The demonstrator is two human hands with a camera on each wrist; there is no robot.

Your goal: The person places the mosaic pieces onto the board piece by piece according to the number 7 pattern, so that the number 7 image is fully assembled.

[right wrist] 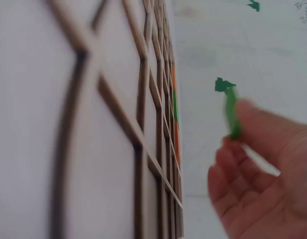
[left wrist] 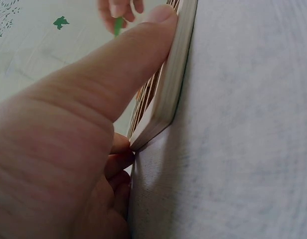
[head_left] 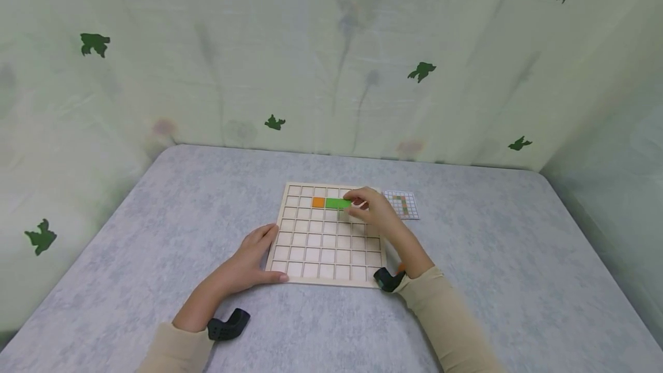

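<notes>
2 hands: L (head_left: 256, 255) flat vs grid board (head_left: 331, 281) edge, R (head_left: 374, 207) pinching green tile (right wrist: 232, 112) nr orange tile (head_left: 318, 202).

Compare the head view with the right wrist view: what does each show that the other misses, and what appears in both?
Only the head view shows the left hand resting on the near-left edge of the square wooden grid board, the grey mottled table and the small printed pattern card beside the board's far-right corner. Only the right wrist view shows the right hand from the side, pinching a thin green tile held off the board. Both share the board, the orange tile and green tile already seated in it, and the right hand.
</notes>
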